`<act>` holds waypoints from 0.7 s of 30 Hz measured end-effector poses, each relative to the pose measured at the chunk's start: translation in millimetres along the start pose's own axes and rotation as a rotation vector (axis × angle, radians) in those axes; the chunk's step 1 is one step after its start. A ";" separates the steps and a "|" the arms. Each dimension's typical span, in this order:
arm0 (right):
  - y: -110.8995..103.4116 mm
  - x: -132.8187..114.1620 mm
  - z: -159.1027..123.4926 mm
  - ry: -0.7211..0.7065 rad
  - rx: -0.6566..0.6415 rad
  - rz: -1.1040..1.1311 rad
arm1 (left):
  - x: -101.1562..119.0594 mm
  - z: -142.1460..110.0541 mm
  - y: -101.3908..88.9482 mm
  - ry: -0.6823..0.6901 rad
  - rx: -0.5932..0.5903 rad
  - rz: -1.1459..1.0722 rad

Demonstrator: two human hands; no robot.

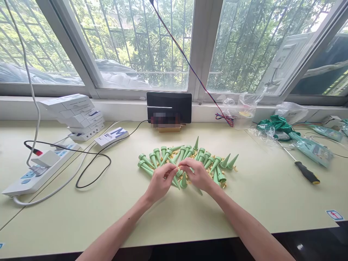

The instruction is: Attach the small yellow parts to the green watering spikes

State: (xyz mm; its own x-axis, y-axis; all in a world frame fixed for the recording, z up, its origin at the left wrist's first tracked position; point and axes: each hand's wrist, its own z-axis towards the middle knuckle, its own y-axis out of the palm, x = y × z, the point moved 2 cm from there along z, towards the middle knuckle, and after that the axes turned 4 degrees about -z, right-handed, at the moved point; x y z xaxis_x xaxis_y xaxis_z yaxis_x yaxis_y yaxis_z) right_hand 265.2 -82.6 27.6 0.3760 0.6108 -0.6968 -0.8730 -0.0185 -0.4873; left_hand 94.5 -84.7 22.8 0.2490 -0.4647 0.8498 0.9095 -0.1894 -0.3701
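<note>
My left hand and my right hand meet over the near side of a pile of green plastic cone spikes. Thumb and forefinger are pinched together on each hand, and the fingertips almost touch. Whatever lies between them is too small and covered to make out. One green cone stands point up just below the fingertips. Among the spikes, small yellowish pieces are scattered. Some spikes have ribbed caps at their wide ends; others are bare cones. My hands hide part of the pile.
Behind the pile, a black tablet leans on a small stand. To the left are a power strip, cables, stacked white boxes and a flat box. A screwdriver and plastic bags lie to the right.
</note>
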 end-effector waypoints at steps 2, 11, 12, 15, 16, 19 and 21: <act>1.3 0.9 -0.7 0.026 -0.015 0.026 | 0.5 -0.2 -0.2 0.015 -0.012 0.001; 3.7 3.2 -1.2 0.080 -0.047 0.074 | 1.4 -0.1 -1.4 0.011 -0.026 -0.024; 3.7 2.9 -1.1 0.084 -0.046 0.085 | 1.0 0.0 -0.9 -0.005 -0.034 -0.062; 3.4 1.8 -0.8 0.101 -0.042 0.113 | 0.1 -0.1 0.5 -0.041 -0.052 -0.135; 3.1 1.6 -0.7 0.107 -0.038 0.114 | 0.0 -0.2 0.7 -0.046 -0.051 -0.135; 2.2 1.5 -0.5 0.115 -0.023 0.103 | -0.1 -0.4 0.3 -0.055 -0.028 -0.102; 1.5 1.7 -0.4 0.114 -0.012 0.094 | 0.0 -0.2 -0.5 -0.060 -0.006 -0.078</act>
State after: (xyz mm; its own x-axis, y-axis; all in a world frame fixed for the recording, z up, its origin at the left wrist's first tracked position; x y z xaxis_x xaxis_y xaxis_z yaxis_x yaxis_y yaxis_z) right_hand 264.6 -81.9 25.6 0.3258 0.5125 -0.7945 -0.9025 -0.0818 -0.4228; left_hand 94.0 -84.8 23.0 0.1971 -0.3953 0.8972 0.9250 -0.2282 -0.3038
